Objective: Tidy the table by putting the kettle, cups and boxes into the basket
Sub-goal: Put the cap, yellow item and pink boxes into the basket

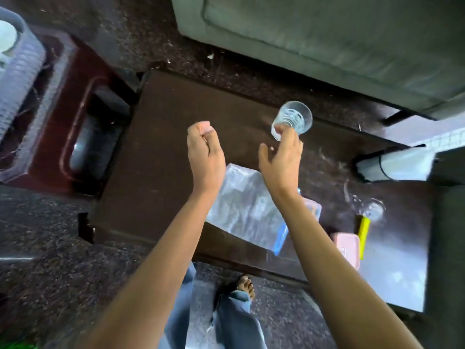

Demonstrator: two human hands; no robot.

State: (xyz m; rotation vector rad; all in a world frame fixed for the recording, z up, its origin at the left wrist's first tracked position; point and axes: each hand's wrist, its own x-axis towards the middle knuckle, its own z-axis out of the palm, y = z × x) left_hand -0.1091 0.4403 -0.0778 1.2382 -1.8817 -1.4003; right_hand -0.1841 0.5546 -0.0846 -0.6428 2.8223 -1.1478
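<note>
"So, where is the glass cup (293, 117)?"

"Held up over the table (163, 147), near its far edge and about midway along it. The right hand (281, 159) pinches it low on the wall, close to the base, with the fingertips curled against the glass."

"How does it lie?"

"Tilted. Its base points towards the hand, and its mouth points up and away, towards the far right corner."

"And the basket (22, 71)?"

"Well off to the left, beyond the table's left end, standing on a maroon stool (83, 79). I judge the cup has to cross the whole left half of the table and go in from above."

"Which hand is nearer the basket?"

"The left hand (205, 149). It hangs between cup and basket, fingers curled into a fist that holds nothing. The cup, though, is in the right."

"What else is on the table?"

"A clear-wrapped box (244, 210) lies near the front edge, partly under the forearms. A pink box (346, 248) sits further right along that edge, and a second glass (370, 209) stands just behind it."

"Any writing?"

"Blue print on the wrapped box, too blurred to read. I can make out no brand anywhere."
</note>
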